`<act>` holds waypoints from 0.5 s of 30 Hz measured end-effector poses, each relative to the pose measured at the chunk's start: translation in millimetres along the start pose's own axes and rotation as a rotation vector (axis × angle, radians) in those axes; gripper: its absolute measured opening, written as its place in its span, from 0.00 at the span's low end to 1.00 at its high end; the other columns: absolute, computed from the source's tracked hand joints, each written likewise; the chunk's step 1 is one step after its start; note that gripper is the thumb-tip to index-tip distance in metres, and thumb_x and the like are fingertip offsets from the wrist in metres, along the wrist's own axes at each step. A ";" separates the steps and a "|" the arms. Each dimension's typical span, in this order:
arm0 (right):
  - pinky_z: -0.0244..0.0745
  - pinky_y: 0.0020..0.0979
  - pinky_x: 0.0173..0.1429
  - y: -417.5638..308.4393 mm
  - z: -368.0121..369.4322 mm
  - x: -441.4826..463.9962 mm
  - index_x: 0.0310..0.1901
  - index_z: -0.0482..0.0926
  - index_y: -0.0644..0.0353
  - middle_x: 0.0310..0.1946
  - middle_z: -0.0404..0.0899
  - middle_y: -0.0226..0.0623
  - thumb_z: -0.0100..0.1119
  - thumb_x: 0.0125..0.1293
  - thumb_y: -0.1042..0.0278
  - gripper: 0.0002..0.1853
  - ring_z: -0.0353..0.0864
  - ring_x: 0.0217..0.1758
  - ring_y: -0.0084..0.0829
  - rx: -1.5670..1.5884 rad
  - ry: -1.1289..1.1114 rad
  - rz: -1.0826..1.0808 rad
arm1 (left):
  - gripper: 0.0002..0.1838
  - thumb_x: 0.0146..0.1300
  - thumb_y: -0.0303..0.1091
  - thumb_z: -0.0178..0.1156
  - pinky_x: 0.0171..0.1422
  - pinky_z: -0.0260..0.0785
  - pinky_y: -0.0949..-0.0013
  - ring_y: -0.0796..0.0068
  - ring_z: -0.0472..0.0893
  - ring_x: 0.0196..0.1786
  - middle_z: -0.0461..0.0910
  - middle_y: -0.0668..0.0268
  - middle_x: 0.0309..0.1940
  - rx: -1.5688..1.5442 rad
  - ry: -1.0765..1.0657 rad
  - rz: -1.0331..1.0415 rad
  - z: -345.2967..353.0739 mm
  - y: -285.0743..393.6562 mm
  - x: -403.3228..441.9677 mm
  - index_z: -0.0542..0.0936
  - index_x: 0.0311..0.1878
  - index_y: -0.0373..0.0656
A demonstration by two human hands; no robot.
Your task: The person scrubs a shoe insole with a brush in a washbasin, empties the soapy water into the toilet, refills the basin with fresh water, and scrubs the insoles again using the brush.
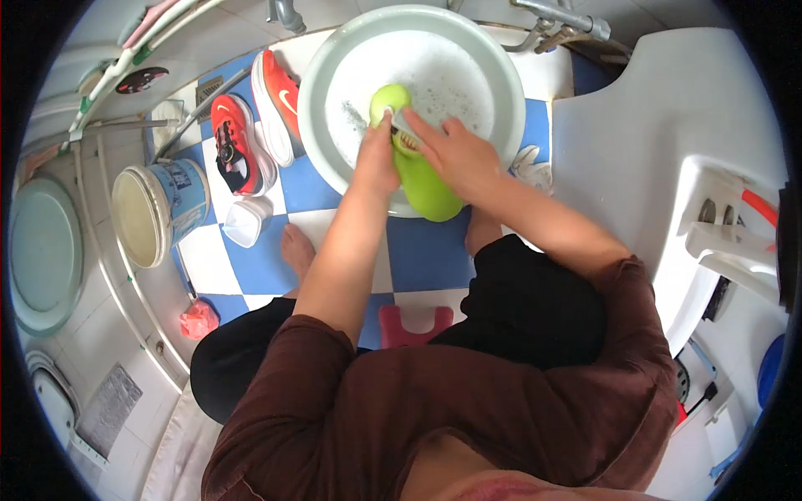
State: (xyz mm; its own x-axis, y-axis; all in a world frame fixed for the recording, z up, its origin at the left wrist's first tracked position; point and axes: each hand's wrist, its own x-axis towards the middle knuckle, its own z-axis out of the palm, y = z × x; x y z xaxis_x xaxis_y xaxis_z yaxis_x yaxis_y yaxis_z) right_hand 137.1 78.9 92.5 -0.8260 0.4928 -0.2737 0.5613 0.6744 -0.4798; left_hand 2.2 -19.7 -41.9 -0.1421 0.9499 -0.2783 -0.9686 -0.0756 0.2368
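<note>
A lime-green slipper (pixel 433 194) with a toothy mouth pattern is tilted over the near side of a large pale green basin (pixel 316 79). White suds (pixel 451 83) cover the water inside the basin. My left hand (pixel 378 160) is closed around the slipper's left side, thumb pointing toward its far end. From the right, my right hand (pixel 458 154) presses on the slipper's upper face with its fingers bent over it. A pale strip shows under those fingers; I cannot tell whether it belongs to the slipper.
Left of the basin stand a red sneaker (pixel 236 142) and another red shoe (pixel 280 92). A small white container (pixel 246 221) and a tipped bucket (pixel 159 209) lie nearer. Pale gloves (pixel 533 171) rest right of the basin, beside a white fixture (pixel 643 108). A faucet (pixel 286 15) hangs behind.
</note>
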 end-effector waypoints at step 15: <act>0.76 0.44 0.39 -28.0 -19.8 33.6 0.69 0.57 0.32 0.40 0.72 0.47 0.45 0.68 0.57 0.27 0.80 0.38 0.48 -0.074 -0.144 0.070 | 0.22 0.71 0.48 0.47 0.51 0.73 0.55 0.59 0.77 0.47 0.76 0.58 0.45 -0.083 0.444 0.017 52.6 4.7 20.7 0.71 0.56 0.41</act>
State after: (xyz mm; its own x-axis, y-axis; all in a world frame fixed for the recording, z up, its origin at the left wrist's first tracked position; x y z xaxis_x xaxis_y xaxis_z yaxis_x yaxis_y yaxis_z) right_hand 94.7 87.5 113.1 -0.7805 0.4600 -0.4234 0.6158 0.6824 -0.3938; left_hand 5.4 15.6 2.4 -0.2144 0.7273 -0.6520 -0.9759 -0.1313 0.1745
